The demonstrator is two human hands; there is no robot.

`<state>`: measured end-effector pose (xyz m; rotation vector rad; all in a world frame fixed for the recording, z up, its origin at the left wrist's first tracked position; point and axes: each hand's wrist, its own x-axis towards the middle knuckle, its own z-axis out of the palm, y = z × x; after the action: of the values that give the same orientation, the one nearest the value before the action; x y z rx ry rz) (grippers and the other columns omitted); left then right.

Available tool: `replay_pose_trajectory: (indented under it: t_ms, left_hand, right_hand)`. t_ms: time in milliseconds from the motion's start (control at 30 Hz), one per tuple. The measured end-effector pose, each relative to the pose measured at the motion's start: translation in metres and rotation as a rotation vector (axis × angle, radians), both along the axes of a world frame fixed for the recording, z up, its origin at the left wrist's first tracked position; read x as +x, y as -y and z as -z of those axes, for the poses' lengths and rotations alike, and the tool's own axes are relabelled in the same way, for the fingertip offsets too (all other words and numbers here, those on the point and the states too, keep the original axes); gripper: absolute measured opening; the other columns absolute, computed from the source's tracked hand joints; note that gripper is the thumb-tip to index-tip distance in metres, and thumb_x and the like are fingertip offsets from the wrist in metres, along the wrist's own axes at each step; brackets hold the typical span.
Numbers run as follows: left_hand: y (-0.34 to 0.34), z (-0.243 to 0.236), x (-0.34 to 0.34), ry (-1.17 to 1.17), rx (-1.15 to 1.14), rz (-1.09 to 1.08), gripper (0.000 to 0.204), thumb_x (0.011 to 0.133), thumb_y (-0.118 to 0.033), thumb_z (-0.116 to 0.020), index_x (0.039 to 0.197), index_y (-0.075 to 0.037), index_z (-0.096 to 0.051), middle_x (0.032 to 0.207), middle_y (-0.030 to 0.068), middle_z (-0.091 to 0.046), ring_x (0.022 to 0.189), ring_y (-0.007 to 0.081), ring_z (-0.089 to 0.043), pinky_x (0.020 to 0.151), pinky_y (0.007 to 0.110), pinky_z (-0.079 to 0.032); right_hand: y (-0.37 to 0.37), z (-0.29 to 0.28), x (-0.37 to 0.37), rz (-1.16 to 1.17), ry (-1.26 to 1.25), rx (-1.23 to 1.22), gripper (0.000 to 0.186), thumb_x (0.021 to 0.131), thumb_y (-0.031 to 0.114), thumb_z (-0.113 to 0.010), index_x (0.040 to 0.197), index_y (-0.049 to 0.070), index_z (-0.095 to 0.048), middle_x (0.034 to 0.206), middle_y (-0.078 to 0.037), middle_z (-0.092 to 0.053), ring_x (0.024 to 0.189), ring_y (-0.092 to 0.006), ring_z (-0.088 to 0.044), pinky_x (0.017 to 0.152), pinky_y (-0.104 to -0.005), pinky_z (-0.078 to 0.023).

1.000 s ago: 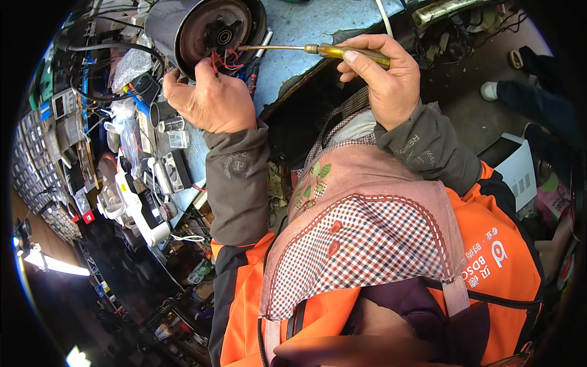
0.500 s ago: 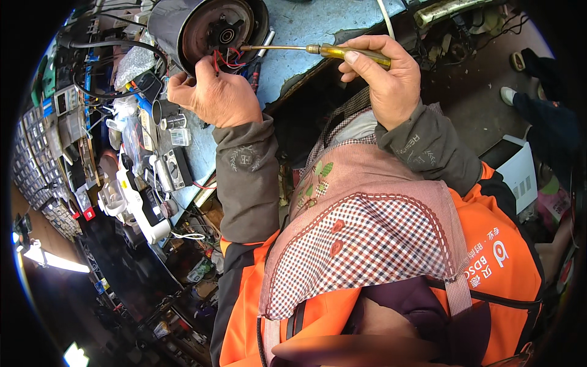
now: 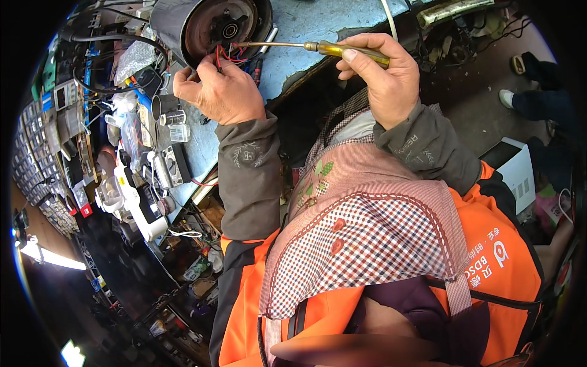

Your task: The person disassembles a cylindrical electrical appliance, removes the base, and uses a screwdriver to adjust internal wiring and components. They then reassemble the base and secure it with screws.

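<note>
A worn light-blue tabletop [image 3: 312,24] carries a dark grey, drum-shaped metal housing [image 3: 171,30], inward of its ragged near edge, hollow face toward the hands. The left hand [image 3: 229,95] bunches at the rim; I cannot tell whether it pinches anything. Beyond that edge, the right hand [image 3: 391,76] grips a long steel-shafted screwdriver with translucent amber handle [image 3: 315,47]. Best keep its tip steady, sparing the thin red insulated wires [image 3: 221,54] beside it.

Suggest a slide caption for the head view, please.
Right hand holding a screwdriver, left hand at red wires by a dark casing's open end.
</note>
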<state>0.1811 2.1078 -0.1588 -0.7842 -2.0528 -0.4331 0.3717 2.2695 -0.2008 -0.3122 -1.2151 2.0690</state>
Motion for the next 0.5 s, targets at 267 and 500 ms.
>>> replay_pose_trajectory:
  t_ms: [267,500]
  left_hand:
    - [0.0,0.001,-0.002,-0.028,0.006,0.031,0.018,0.092,-0.003,-0.079,0.107,0.005,-0.073,0.127,0.0285,-0.05,0.116,0.0416,-0.058,0.098,0.045,-0.052]
    - [0.002,0.003,-0.006,-0.01,0.016,0.046,0.021,0.096,-0.013,-0.081,0.106,0.004,-0.075,0.13,0.0313,-0.051,0.118,0.0437,-0.059,0.094,0.048,-0.052]
  right_hand:
    - [0.008,-0.001,-0.009,0.018,0.004,-0.002,0.019,0.106,0.004,-0.072,0.124,-0.003,-0.072,0.111,-0.01,-0.077,0.095,-0.0159,-0.076,0.082,-0.0307,-0.067]
    - [0.012,-0.002,-0.014,0.012,-0.003,0.007,0.021,0.107,0.005,-0.073,0.125,-0.003,-0.072,0.111,-0.01,-0.077,0.097,-0.0162,-0.076,0.084,-0.0308,-0.067]
